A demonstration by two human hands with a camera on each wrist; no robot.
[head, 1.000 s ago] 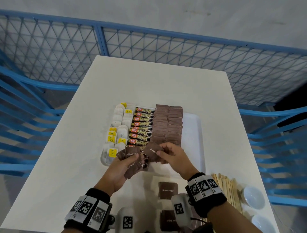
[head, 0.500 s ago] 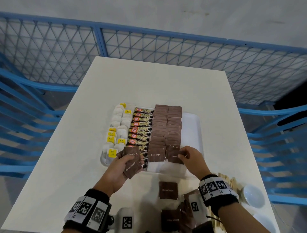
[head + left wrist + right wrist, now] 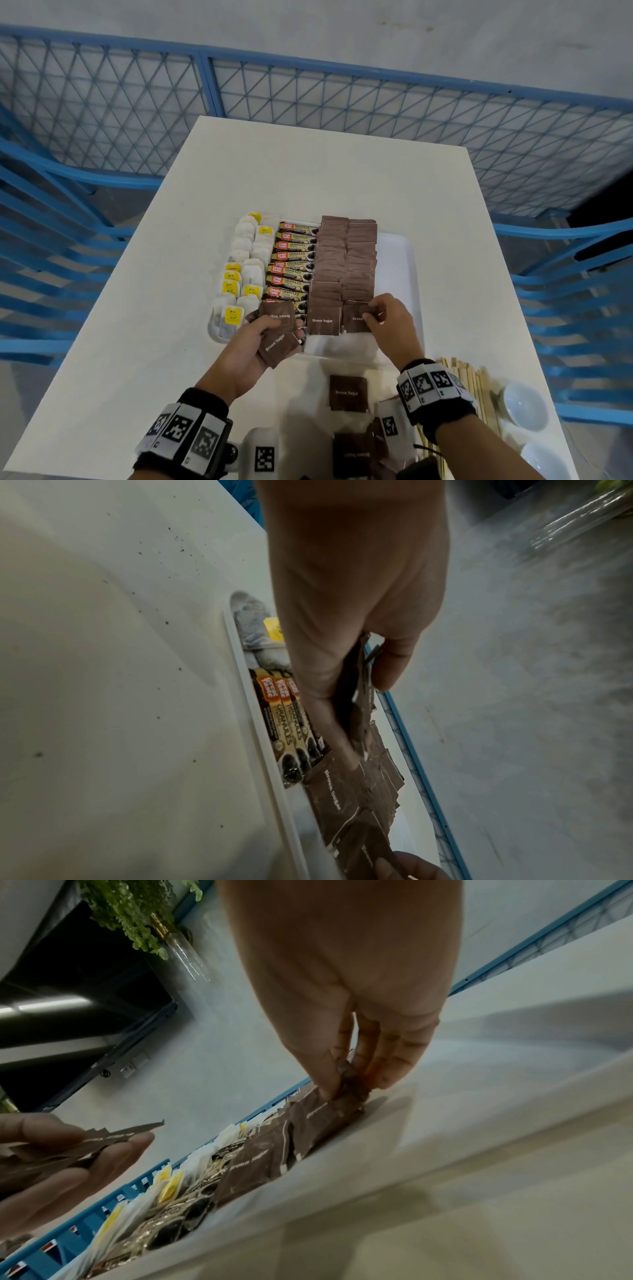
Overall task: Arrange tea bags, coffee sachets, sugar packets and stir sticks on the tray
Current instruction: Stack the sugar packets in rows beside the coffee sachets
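Right now the person's right hand [image 3: 388, 318] is down at the near end of the white tray [image 3: 397, 267], thumb and fingertips [image 3: 387, 1074] pinching the far corner of one brown sugar packet [image 3: 354, 318] that lies at the near end of the right-hand sugar column. That packet sits just beside another flat one reading "Brown Sugar" [image 3: 323, 320], which closes the left-hand column of the sugar rows [image 3: 346, 260]. Both columns run away from the person in overlapping tiers.

Beside it, the left hand [image 3: 251, 346] hovers over the tray's near left corner, fingers curled round a fanned bunch of spare sugar packets [image 3: 275, 337]; the left wrist view shows the thumb clamped on top of that bunch.

To the left of the sugar rows lies a column of coffee sachets [image 3: 291, 260], stacked crosswise, and further left the tea bags [image 3: 241, 270] with yellow tags, in two loose columns along the tray's left edge. The right part of the tray is bare.

On the white table [image 3: 137, 342], nearer the person than the tray, a loose sugar packet [image 3: 347, 394] lies flat, with a few more at the table's near edge. Behind the right wrist, a bundle of wooden stir sticks [image 3: 476, 383] rests on the table, and two small white bowls [image 3: 524, 406] stand just to its right.
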